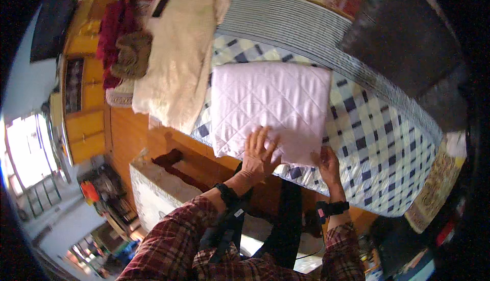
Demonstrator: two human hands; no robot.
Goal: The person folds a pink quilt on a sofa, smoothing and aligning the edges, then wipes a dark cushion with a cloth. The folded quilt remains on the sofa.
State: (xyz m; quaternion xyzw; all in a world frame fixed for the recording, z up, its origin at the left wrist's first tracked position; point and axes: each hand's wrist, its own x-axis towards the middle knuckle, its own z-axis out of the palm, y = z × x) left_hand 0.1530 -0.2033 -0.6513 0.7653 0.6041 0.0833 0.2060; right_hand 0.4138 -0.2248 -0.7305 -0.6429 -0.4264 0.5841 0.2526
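A folded pale pink quilted cloth (268, 101) lies before me on a blue and cream checked quilted cover (371, 135). My left hand (261, 154) rests on its near edge, palm down with the fingers apart. At the near right corner of the pink cloth is my right hand (327, 164), its thumb and fingers bent close to the edge; blur hides whether they pinch the fabric. To the left of the pink cloth a beige blanket (180, 55) is spread. A grey striped cloth (283, 16) lies beyond the checked cover.
A brown furry item (132, 55) and dark red cloth (115, 28) lie at the far left. Closer to me, a table or box with a patterned pale cover (153, 193) stands at the left. Dark leather-like upholstery (398, 32) is at the far right. Wooden drawers (90, 139) stand left.
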